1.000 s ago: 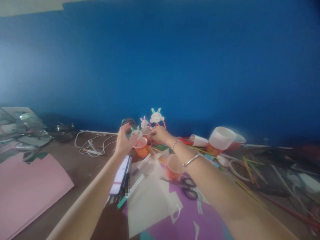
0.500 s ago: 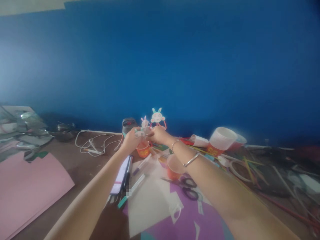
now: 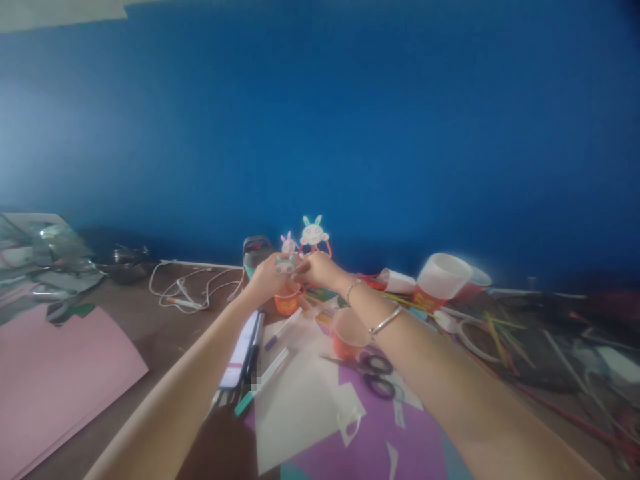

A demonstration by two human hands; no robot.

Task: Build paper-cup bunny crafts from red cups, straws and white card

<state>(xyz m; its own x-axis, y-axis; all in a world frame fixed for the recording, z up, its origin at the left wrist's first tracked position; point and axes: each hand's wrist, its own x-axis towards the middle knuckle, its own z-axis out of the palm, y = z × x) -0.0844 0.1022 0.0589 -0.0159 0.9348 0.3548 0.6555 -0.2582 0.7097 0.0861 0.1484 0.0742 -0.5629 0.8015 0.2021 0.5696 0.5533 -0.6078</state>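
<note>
My left hand [image 3: 267, 277] is closed on a small paper face cutout [image 3: 285, 265] with green on its top edge. My right hand [image 3: 320, 271] meets it from the right, its fingers pinched at the cutout's right edge. Just below the hands stands a small orange cup [image 3: 287, 301]. Behind them rise a white paper face with green-edged ears [image 3: 313, 234], with red strips at its sides, and a smaller pink-eared figure [image 3: 288, 243]. What supports these two is hidden by my hands.
Black scissors [image 3: 377, 377], white paper [image 3: 300, 400], purple paper [image 3: 370, 427] and another cup [image 3: 349, 333] lie nearer. A phone [image 3: 239, 353] and markers are left of centre, pink sheets [image 3: 70, 387] far left. Large cups [image 3: 443, 277] and coloured sticks are at right.
The face cutout has shifted slightly right and up between my hands and tilted a little. My left hand has moved slightly with it. The rest of the scene stays nearly the same.
</note>
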